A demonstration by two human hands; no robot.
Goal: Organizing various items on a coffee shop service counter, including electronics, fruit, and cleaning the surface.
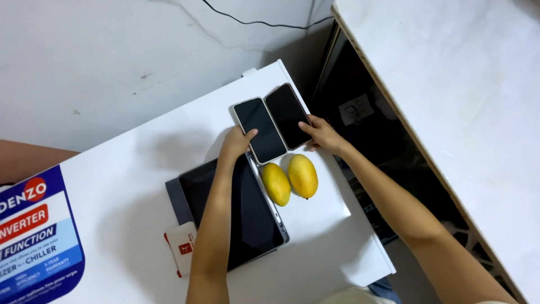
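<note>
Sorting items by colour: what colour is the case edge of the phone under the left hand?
White or cream, around a black screen: the left phone, head view.

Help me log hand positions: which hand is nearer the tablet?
Left. The left hand is at the tablet's far edge, its forearm lying across the screen. The right hand is off to the right, beyond the two mangoes, touching a phone.

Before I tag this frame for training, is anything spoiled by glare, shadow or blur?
Head view: sharp overall; soft shadows fall left of the arms on the white lid; the two phones and the tablet are dark, with no glare; a mild sheen marks the lid by the mangoes; left hand and right hand are unblurred.
</note>
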